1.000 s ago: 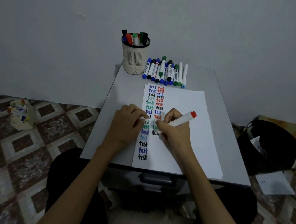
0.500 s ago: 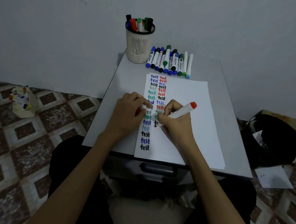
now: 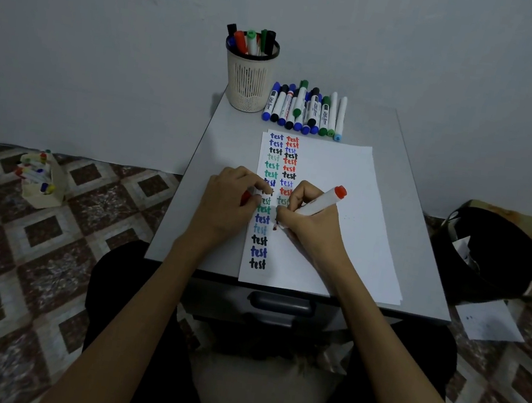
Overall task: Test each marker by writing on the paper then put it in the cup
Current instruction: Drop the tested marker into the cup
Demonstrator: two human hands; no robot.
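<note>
We see the right hand (image 3: 309, 222) curled firmly round a red marker (image 3: 322, 203), whose tip touches the paper (image 3: 345, 178) under column 2 of "test" words. The left hand (image 3: 226, 208), fingers curled, pinches a red cap (image 3: 244, 197) at the paper's left edge. The cup (image 3: 247, 87) stands well apart, at the far end of the table (image 3: 217, 147).

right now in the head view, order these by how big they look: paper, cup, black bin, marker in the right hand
1. paper
2. black bin, which sits lower on the floor, so its real size is unsure
3. cup
4. red-ended marker in the right hand
</note>
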